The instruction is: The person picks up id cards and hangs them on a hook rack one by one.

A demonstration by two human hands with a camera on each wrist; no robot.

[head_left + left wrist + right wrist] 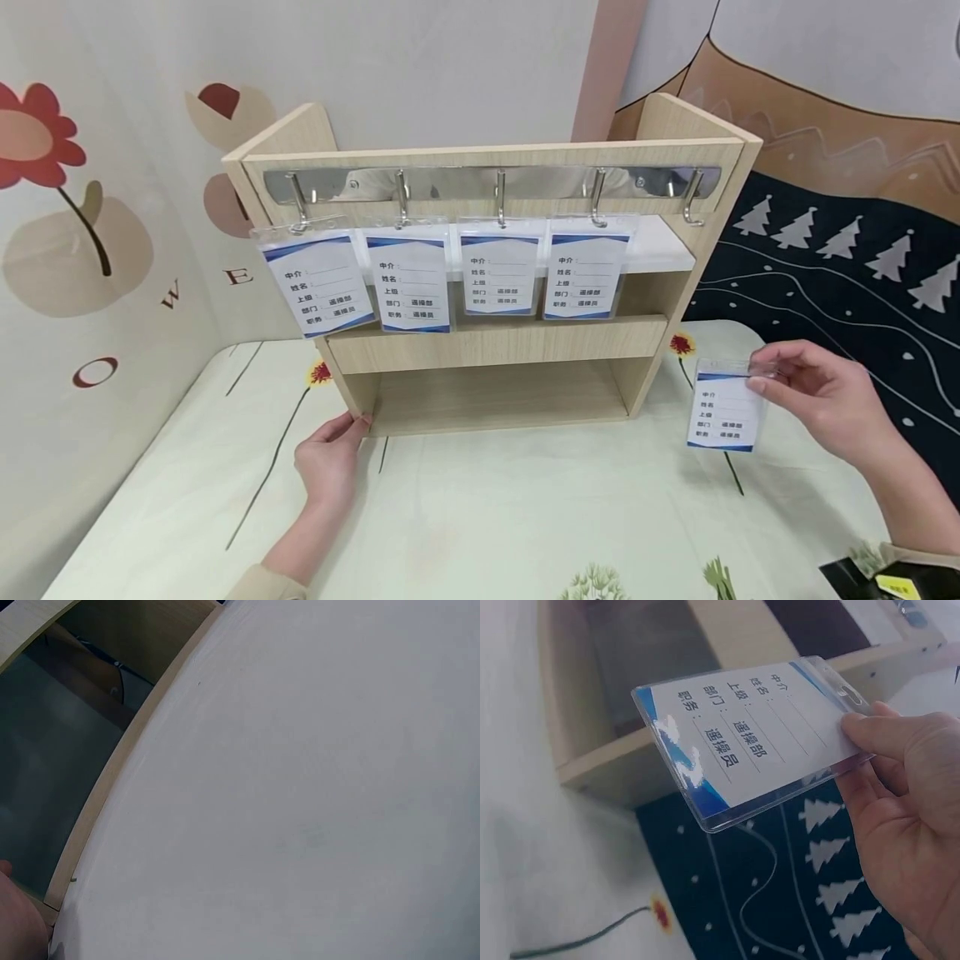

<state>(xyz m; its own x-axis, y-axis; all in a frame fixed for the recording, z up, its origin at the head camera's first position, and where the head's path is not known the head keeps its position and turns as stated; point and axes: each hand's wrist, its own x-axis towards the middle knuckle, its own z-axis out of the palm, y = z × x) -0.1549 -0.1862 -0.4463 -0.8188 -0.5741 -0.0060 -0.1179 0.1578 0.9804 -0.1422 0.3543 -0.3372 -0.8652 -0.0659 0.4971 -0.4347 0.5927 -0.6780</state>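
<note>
My right hand (832, 400) pinches the top edge of a badge (726, 412) in a clear plastic holder, to the right of a wooden shelf (502, 343). The right wrist view shows thumb and fingers on the corner beside the slot of the badge (735, 742). At the shelf's lower left front corner, my left hand (330, 462) grips the wood between thumb and fingers. In the left wrist view only a bit of the left hand (19, 922) shows. Across the shelf's top runs a metal rail (450, 183) with several hooks; the rightmost hook (692, 198) holds no badge.
Several like badges hang from the other hooks, among them a tilted leftmost badge (318, 283) and a badge (587, 275) nearest the bare hook. A flower-patterned cloth (510, 508) covers the table. Printed curtains (847, 250) stand behind. A black object (892, 579) is at the lower right.
</note>
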